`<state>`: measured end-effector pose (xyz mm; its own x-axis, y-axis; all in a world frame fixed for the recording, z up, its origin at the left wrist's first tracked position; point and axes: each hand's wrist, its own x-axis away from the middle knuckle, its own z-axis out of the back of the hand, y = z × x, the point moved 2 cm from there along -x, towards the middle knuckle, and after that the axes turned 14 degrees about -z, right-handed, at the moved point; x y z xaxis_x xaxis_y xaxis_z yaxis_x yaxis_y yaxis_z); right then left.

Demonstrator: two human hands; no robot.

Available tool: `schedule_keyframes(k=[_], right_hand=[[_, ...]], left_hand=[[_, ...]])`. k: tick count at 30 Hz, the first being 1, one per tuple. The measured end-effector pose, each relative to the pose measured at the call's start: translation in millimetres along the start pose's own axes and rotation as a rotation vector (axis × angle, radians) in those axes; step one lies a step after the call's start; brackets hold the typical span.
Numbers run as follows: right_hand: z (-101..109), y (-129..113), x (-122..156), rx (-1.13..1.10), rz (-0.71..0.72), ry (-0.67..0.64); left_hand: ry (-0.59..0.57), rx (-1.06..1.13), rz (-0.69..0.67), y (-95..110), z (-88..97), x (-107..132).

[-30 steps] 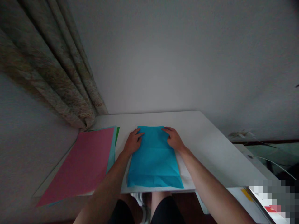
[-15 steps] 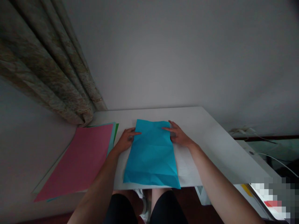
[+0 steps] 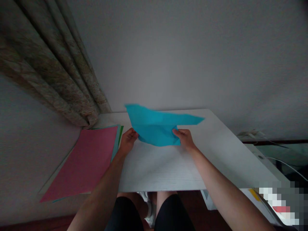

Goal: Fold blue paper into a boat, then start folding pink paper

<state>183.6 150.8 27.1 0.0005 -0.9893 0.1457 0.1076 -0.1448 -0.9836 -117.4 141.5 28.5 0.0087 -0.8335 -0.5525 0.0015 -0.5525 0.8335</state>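
A blue sheet of paper (image 3: 156, 128) is raised off the white table (image 3: 158, 173) between my two hands. Its far part bends up and away, the upper edge slightly blurred by motion, with one corner reaching out to the right. My left hand (image 3: 129, 138) pinches the sheet at its left edge. On the right edge, my right hand (image 3: 185, 137) grips it with the thumb on top; the other fingers are partly hidden.
A pile of coloured paper, pink sheet (image 3: 84, 160) on top, lies to the left with green and light blue edges showing. A patterned curtain (image 3: 62, 64) hangs at the left. Behind the table stands a grey wall (image 3: 180, 57). A white cable (image 3: 286, 162) runs at the right.
Both hands have gone from resting on the flat blue sheet to gripping its sides. The sheet has been lifted and tipped, its near end swung away from me.
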Motion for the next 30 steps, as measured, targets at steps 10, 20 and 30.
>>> schedule_keyframes(k=[10,20,30], right_hand=[[1.0,-12.0,1.5,-0.197,-0.101,0.019],[-6.8,-14.4,7.1,-0.144,-0.221,-0.243],[2.4,-0.1,-3.8,0.112,-0.052,-0.111]], left_hand=[[0.011,0.185,0.267,-3.8,-2.9,5.4],[0.077,0.296,0.540,-1.6,-8.9,5.3],[-0.020,0.200,0.484,-16.3,-3.8,5.3]])
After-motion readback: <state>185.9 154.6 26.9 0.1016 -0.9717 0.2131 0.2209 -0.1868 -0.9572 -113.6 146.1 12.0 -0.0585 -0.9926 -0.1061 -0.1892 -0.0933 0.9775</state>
